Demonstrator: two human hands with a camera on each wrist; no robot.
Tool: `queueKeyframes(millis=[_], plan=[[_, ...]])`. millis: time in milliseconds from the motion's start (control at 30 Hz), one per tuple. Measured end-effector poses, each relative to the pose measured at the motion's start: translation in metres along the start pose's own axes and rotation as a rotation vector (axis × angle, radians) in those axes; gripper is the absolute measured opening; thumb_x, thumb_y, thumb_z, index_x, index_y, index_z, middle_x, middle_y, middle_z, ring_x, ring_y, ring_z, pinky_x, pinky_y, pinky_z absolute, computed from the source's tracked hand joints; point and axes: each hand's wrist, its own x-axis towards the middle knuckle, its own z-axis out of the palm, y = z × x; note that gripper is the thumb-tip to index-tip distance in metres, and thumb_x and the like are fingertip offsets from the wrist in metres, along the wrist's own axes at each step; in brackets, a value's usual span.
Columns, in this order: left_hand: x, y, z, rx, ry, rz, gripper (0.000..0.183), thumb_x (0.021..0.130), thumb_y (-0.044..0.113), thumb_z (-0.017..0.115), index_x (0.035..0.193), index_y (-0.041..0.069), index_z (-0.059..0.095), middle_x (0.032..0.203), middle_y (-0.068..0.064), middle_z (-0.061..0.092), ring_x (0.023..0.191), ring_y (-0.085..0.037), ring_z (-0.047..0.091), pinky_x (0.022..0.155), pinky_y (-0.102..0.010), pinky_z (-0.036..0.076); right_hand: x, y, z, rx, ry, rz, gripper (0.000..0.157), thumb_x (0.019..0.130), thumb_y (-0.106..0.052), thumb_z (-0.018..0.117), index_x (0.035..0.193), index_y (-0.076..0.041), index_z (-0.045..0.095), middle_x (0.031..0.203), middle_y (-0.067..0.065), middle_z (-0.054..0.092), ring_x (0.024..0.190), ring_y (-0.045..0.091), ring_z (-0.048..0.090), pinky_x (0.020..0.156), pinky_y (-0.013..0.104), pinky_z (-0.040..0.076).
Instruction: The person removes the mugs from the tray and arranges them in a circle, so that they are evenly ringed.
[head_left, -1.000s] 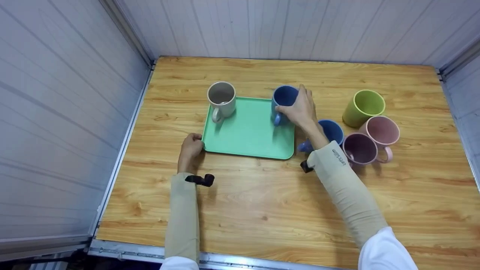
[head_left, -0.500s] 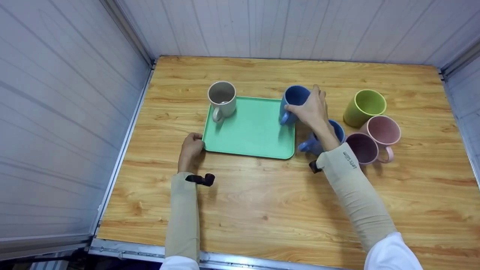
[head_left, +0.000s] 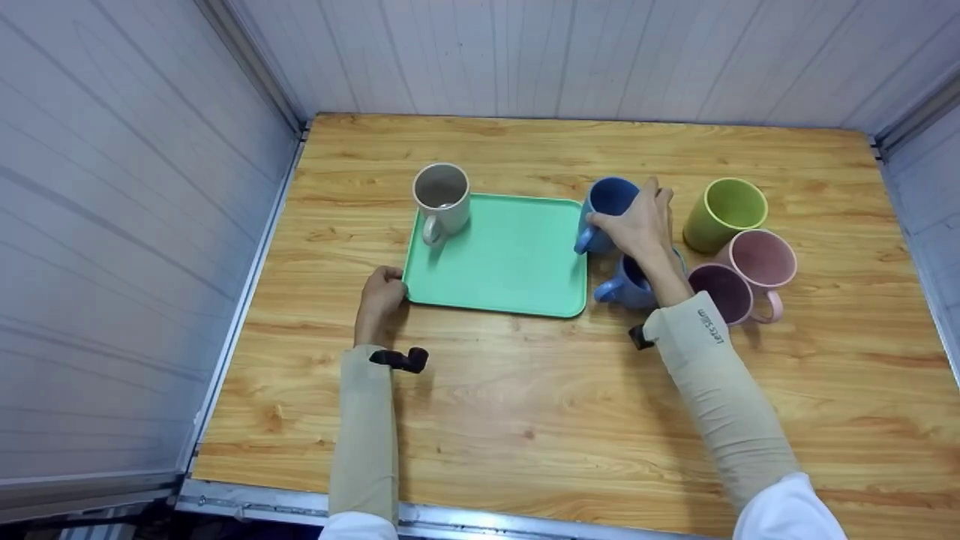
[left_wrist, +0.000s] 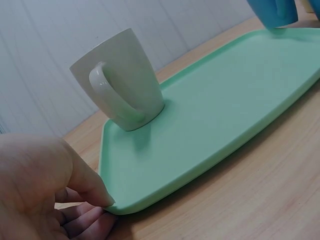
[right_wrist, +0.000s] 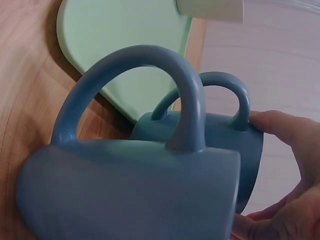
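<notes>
A grey mug [head_left: 452, 217] stands upright on the left part of a mint-green tray [head_left: 510, 262]. At the tray's front left corner, my left hand [head_left: 381, 294] pinches the rim; in the left wrist view its thumb [left_wrist: 92, 185] presses on top. My right hand [head_left: 645, 226] grips a blue mug [head_left: 609, 198] by its upper rim, over the tray's right edge. Whether that mug touches the table is hidden. Just below my right wrist stands a second blue mug [head_left: 632, 291], partly covered by the arm. It fills the front of the right wrist view, with the held mug [right_wrist: 220, 140] behind.
To the right, a yellow-green mug [head_left: 697, 225], a pink mug [head_left: 765, 259] and a dark purple mug [head_left: 721, 291] stand close together on the wooden table [head_left: 510, 420]. Pale panel walls [head_left: 525, 60] enclose the table's back and sides.
My right hand has carried the blue mug rightward, from above the tray to its right edge, beside the other blue mug. The left hand and the tray have stayed put.
</notes>
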Motion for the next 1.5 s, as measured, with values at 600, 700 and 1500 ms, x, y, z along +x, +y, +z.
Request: queueKeyframes(millis=[600, 700, 1500], plan=[[0.0, -0.001, -0.001, -0.031, 0.01, -0.01, 0.038, 0.087, 0.002, 0.04, 0.124, 0.005, 0.05, 0.116, -0.011, 0.05, 0.105, -0.025, 0.045, 0.09, -0.035, 0.038, 0.002, 0.017, 0.007, -0.049, 0.044, 0.026, 0.121, 0.07, -0.065, 0.07, 0.149, 0.003, 0.008, 0.144, 0.033, 0.021, 0.129, 0.046, 0.035, 0.105, 0.054, 0.032], [0.0, -0.002, -0.001, -0.02, 0.01, -0.001, 0.037, 0.088, 0.003, 0.04, 0.124, 0.005, 0.049, 0.117, -0.012, 0.05, 0.104, -0.025, 0.046, 0.089, -0.035, 0.039, 0.0, 0.018, 0.008, -0.056, 0.05, 0.027, 0.124, 0.069, -0.069, 0.069, 0.149, 0.003, 0.008, 0.144, 0.032, 0.021, 0.128, 0.046, 0.035, 0.105, 0.054, 0.033], [0.001, 0.0, 0.0, -0.022, 0.023, -0.009, 0.039, 0.086, 0.003, 0.041, 0.124, 0.005, 0.05, 0.117, -0.011, 0.05, 0.107, -0.024, 0.046, 0.091, -0.035, 0.038, -0.006, 0.014, 0.015, -0.127, 0.118, 0.075, 0.131, 0.069, -0.075, 0.062, 0.15, 0.0, -0.008, 0.15, 0.033, 0.011, 0.137, 0.049, 0.021, 0.111, 0.057, 0.022]])
